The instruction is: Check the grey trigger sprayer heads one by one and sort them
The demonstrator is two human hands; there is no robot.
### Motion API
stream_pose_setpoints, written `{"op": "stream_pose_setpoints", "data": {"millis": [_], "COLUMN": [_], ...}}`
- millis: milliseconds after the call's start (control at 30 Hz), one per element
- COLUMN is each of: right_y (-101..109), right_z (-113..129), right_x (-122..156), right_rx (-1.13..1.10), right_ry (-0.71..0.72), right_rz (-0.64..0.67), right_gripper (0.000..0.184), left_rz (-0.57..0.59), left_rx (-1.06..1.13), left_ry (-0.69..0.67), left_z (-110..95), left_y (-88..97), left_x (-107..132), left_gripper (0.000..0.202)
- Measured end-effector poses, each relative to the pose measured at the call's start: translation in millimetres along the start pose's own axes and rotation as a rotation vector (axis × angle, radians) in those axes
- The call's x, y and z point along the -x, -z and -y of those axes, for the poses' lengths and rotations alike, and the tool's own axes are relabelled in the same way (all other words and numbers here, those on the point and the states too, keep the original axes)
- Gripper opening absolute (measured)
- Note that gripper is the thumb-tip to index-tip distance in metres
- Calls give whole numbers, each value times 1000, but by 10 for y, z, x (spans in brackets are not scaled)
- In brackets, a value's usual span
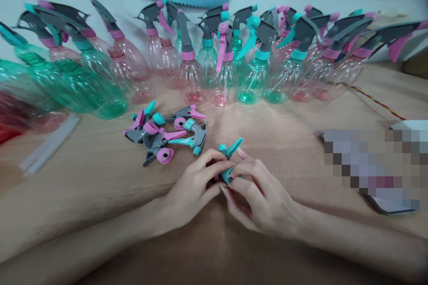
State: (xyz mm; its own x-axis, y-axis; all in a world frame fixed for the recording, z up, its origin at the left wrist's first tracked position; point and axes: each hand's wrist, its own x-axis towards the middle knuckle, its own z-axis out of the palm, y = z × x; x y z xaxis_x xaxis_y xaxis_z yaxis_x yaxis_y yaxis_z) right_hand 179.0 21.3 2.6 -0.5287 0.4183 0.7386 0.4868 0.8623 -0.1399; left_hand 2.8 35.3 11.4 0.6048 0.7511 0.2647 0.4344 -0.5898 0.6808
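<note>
Between my two hands is a grey and turquoise trigger spray head, its turquoise trigger pointing up and away from me. My left hand is closed around the grey body from the left. On the right, my right hand has its fingers pinched at the turquoise collar; whether a small part is between the fingertips I cannot tell. Just beyond my left hand lies a pile of loose spray heads in grey with pink or turquoise parts. Much of the held spray head is hidden by my fingers.
Rows of pink and green spray bottles, many with heads fitted, line the back. Open green bottles lean at the left near clear thin tubes. A blurred-out flat device lies at the right, near a twisted wire.
</note>
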Motion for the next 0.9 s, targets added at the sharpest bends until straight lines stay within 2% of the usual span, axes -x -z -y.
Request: {"op": "stream_pose_setpoints", "data": {"millis": [300, 567, 733, 800, 900], "right_y": [2, 36, 219, 317, 417], "right_z": [12, 30, -10, -52, -120], "right_x": [36, 59, -49, -126, -225], "right_rx": [-35, -185, -280, -237, -140], "right_ry": [-53, -166, -295, -326, -295], "right_rz": [-26, -1, 25, 65, 172], "right_gripper": [28, 42, 30, 19, 7], "left_rz": [5, 9, -30, -46, -62], "left_rx": [26, 25, 71, 90, 111], "left_ry": [-5, 39, 86, 115, 147], "left_z": [22, -8, -6, -7, -9], "left_y": [-6, 7, 9, 7, 2], "left_x": [8, 6, 2, -4, -10], "left_gripper": [30, 32, 28, 28, 31]}}
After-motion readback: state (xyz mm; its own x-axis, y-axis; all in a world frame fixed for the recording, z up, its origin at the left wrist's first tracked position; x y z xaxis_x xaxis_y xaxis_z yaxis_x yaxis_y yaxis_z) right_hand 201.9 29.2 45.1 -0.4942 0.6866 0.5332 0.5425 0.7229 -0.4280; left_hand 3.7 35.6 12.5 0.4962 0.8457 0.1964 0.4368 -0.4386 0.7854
